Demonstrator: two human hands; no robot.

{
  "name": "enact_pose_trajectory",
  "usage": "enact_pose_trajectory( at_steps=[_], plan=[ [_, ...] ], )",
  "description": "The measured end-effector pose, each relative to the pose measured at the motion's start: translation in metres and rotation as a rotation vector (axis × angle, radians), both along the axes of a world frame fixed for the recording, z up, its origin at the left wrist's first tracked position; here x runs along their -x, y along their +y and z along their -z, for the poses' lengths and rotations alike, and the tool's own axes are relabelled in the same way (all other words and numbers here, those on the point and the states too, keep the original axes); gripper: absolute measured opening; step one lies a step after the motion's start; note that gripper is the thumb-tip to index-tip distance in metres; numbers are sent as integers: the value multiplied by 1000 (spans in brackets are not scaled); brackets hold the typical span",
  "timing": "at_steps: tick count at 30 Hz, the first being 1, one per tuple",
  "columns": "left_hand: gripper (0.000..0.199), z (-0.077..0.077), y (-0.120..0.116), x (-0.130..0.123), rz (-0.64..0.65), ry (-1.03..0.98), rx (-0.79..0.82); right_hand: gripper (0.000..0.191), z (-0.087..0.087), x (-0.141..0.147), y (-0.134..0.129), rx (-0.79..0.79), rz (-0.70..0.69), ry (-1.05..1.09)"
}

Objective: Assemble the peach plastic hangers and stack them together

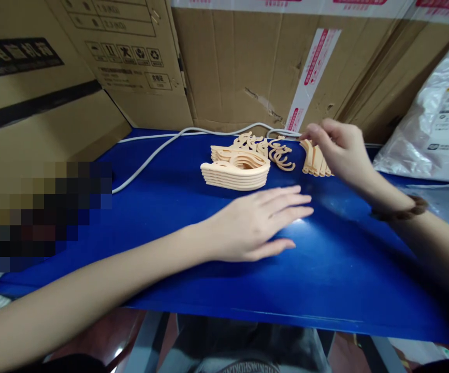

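Observation:
My left hand is stretched out palm down over the blue table, fingers apart and holding nothing. Just beyond its fingers lies a neat stack of curved beige plastic pieces, shaped like clothes-hanger arms. Behind that stack is a loose heap of small beige hooks. My right hand, a dark band on its wrist, is raised at the right with its fingers curled in and thumb near the index finger. It partly covers a row of narrow beige strips. Whatever its fingertips hold, if anything, cannot be made out.
Large cardboard boxes stand along the back and left of the table. A white cable runs behind the beige pieces. A clear plastic-wrapped package leans at the right, with plastic film beside it. The table's front edge is near my body.

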State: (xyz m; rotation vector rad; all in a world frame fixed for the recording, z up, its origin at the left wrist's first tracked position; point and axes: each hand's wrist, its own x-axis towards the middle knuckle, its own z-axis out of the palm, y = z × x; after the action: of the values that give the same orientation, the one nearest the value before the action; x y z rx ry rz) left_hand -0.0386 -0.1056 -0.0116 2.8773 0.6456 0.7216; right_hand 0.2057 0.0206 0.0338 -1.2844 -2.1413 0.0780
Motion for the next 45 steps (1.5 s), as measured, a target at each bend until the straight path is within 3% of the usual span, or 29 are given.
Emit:
enact_pose_trajectory(
  at_steps=[2,5,8,11,14,19,23,28,32,35,38,41,43,45],
  plan=[
    [58,10,-1,-5,37,93,104,38,-13,-15,6,-28,41,-65],
    [65,16,1,-6,8,183,249,43,-22,-39,11,17,53,-215],
    [68,18,3,-5,-17,190,304,41,-13,-59,6,88,74,-361],
    [67,19,3,-6,-8,159,291,52,2,-68,-1,140,109,-425],
    [65,20,3,-7,-9,138,281,66,8,-61,3,177,239,-459],
    [65,19,2,-6,10,136,282,99,5,-31,39,288,436,-501],
    [62,17,2,-5,7,138,282,86,6,-13,60,355,503,-533],
    [64,16,2,-5,2,155,286,69,-6,-12,60,379,518,-488],
    [66,17,2,-6,3,177,258,60,-21,-28,35,359,474,-428],
    [62,17,1,-7,10,160,188,45,-23,-44,-4,388,332,-413],
    [48,16,-2,-10,-29,102,49,32,-15,-56,-54,507,164,-398],
    [43,15,-4,-14,-181,58,-102,28,-4,-56,-103,585,-19,-380],
    [44,16,-5,-16,-259,83,-120,22,4,-48,-130,565,-119,-343],
    [40,16,-4,-17,-294,155,-31,21,10,-37,-146,477,-195,-336]
  ],
)
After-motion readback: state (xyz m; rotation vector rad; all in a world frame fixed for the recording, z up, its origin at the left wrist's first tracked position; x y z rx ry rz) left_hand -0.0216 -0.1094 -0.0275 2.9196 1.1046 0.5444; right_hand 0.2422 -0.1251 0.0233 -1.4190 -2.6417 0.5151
